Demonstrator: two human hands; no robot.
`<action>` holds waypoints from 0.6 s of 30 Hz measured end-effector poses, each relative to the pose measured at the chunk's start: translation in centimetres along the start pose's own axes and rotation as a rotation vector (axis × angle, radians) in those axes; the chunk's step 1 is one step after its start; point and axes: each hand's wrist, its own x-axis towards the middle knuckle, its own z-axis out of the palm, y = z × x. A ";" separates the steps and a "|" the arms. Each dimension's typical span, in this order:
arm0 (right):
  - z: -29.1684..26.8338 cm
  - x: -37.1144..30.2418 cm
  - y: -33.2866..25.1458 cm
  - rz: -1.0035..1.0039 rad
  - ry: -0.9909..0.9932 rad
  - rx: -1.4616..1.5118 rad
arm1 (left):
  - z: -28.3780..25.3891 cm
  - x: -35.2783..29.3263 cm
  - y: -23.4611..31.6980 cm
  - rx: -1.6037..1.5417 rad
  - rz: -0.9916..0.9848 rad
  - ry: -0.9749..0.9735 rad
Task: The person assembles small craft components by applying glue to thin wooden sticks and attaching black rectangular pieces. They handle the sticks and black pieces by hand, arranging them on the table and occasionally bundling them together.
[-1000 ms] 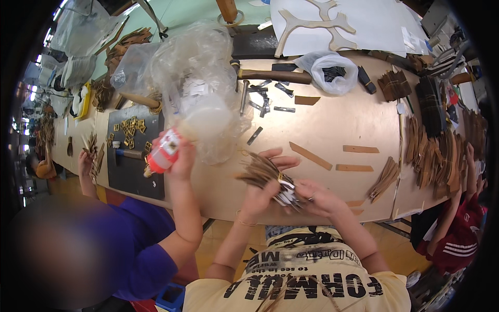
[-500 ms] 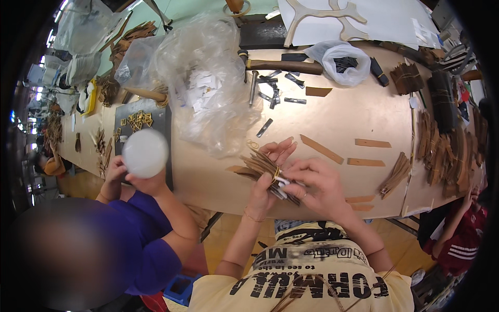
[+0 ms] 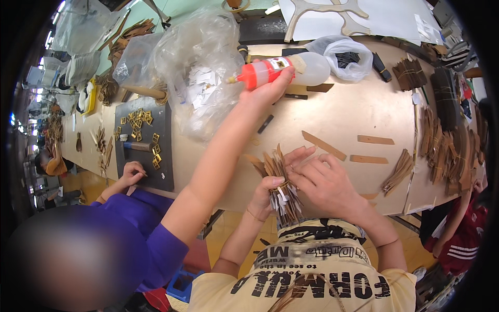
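Upright in my left hand [image 3: 264,197] is a bundle of brown leather strips [image 3: 278,166], the thumb across its front and fingers stretched behind it. A yellowish band circles the bundle, and small white tags stick out below it. My right hand [image 3: 327,182] is at the bundle's right side, its fingers bent and apart, the tips close to or touching the strips; I see nothing held in it. Loose leather strips [image 3: 323,145] lie on the table just beyond my hands.
A co-worker's arm [image 3: 223,140] reaches across from the left with a red-and-clear squeeze bottle [image 3: 265,73]. Gold buckles [image 3: 138,124] lie on a dark board [image 3: 148,177]. A plastic bag [image 3: 208,47] holds white tags. Strip bundles [image 3: 397,171] lie at right.
The co-worker's hand has swung the bottle from the left to the far middle of the table. My hands have turned the bundle more upright, tags toward me, and my right fingers have loosened.
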 end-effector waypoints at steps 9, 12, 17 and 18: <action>-0.9 -0.9 -0.3 -0.038 0.040 -0.169 | -0.7 -0.1 -1.1 -0.147 -0.147 0.087; -0.8 -1.2 -0.8 -0.055 0.085 -0.239 | -0.6 0.2 -1.3 -0.056 -0.136 0.131; 0.0 -1.6 -0.8 -0.101 0.069 -0.369 | -1.1 0.3 -1.9 -0.033 -0.169 0.168; 0.1 -1.6 -0.5 -0.117 0.057 -0.378 | -1.3 0.2 -2.1 -0.020 -0.178 0.186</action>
